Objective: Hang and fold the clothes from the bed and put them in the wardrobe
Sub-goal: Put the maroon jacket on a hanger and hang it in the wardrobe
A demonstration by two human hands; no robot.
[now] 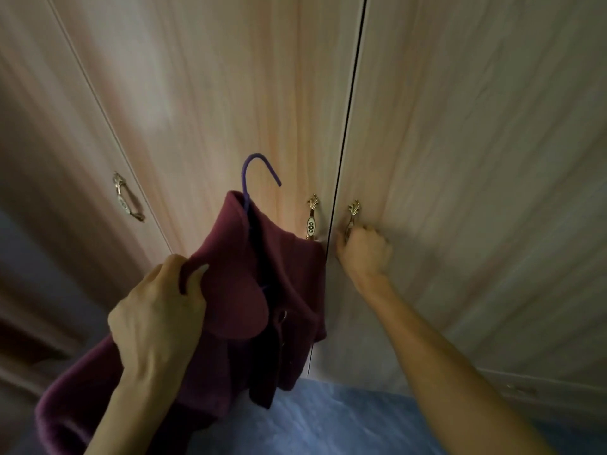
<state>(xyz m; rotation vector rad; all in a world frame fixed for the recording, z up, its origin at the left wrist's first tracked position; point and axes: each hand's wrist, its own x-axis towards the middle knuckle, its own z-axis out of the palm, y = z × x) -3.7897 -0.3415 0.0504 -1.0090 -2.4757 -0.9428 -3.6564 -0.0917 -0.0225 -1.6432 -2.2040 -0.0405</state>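
A dark purple fleece garment hangs on a violet hanger whose hook sticks up above the collar. My left hand grips the garment at its left shoulder and holds it up in front of the wardrobe. My right hand is curled round the gold handle of the right wardrobe door. The doors are shut, with a thin dark gap between the middle and right one.
The middle door carries its own gold handle, partly behind the garment. A further handle sits on the left door. Blue floor lies below.
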